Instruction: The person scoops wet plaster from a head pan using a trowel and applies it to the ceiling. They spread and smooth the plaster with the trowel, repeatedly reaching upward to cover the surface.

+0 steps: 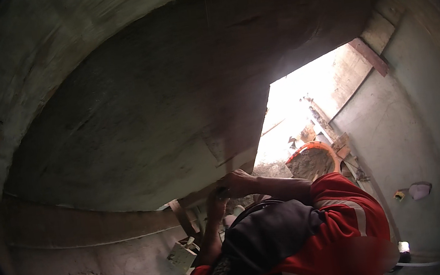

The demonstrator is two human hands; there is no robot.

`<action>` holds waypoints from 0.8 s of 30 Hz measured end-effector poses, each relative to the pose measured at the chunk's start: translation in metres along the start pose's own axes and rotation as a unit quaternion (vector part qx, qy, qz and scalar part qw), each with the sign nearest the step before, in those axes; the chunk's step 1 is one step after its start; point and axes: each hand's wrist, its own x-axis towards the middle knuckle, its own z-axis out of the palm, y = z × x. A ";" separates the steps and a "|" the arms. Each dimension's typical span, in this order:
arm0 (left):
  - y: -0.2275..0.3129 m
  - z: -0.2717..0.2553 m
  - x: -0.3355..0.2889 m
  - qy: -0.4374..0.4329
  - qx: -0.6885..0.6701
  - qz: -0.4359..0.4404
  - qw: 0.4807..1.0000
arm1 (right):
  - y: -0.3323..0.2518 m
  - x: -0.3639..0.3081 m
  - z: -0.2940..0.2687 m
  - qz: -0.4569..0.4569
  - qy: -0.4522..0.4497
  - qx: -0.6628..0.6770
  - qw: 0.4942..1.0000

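Note:
Both my hands are close together at the lower edge of a large dark panel (135,115), which fills most of the view above me. My right hand (239,183) is closed in a fist near that edge; whatever it grips is hidden in shadow. Just left of it and slightly lower, my left hand (216,197) is raised with its fingers in shadow, so their pose is unclear. My right arm comes across from a red sleeve (343,199) with a pale stripe.
An orange-rimmed tub (335,156) stands at the right, beside a dirty wooden post (321,117). Bright light comes through an opening beyond it. A brown wooden piece (369,57) is at the upper right. A pale block (181,255) sits at lower left, by a plastered wall (141,257).

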 end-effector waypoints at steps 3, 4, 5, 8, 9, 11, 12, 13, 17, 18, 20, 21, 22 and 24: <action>0.036 0.002 0.005 -0.006 -0.031 0.001 0.999 | 0.004 -0.006 -0.008 0.007 -0.018 -0.008 1.000; 0.035 0.006 0.003 -0.003 -0.038 0.003 0.999 | 0.005 -0.008 -0.011 0.012 -0.028 -0.009 1.000; 0.032 0.009 0.000 0.002 -0.043 0.005 0.999 | 0.004 -0.009 -0.014 -0.001 -0.032 -0.001 1.000; 0.007 0.022 -0.004 0.011 0.047 0.087 0.995 | 0.010 -0.014 -0.018 -0.032 -0.023 0.014 0.999; -0.006 0.025 -0.008 0.012 0.098 0.124 0.987 | 0.012 -0.015 -0.014 -0.044 -0.009 0.019 0.999; -0.022 0.027 -0.016 0.047 0.064 0.077 0.994 | 0.017 -0.018 -0.011 -0.069 0.025 0.030 0.997; -0.026 0.026 -0.018 0.064 0.049 0.054 0.995 | 0.019 -0.019 -0.014 -0.082 0.045 0.036 0.995; -0.030 0.024 -0.020 0.066 0.047 0.027 0.996 | 0.022 -0.020 -0.017 -0.095 0.065 0.042 0.992; 0.051 0.030 0.008 0.079 0.070 0.011 0.994 | 0.064 -0.038 -0.037 -0.019 0.079 0.102 0.991; 0.066 0.027 0.009 0.099 0.098 0.022 0.990 | 0.070 -0.041 -0.034 -0.010 0.078 0.103 0.992; 0.048 0.020 0.011 0.028 0.134 -0.001 0.991 | 0.078 -0.046 -0.030 0.010 0.078 0.100 0.992; 0.036 0.017 0.000 0.004 0.150 -0.026 0.988 | 0.078 -0.046 -0.019 0.011 0.075 0.109 0.991; 0.029 0.021 -0.004 0.001 0.080 -0.042 0.996 | 0.088 -0.048 -0.007 0.037 0.073 0.129 0.988; 0.001 0.037 0.009 0.003 0.127 0.098 0.987 | 0.113 -0.050 0.013 0.081 0.045 0.149 0.985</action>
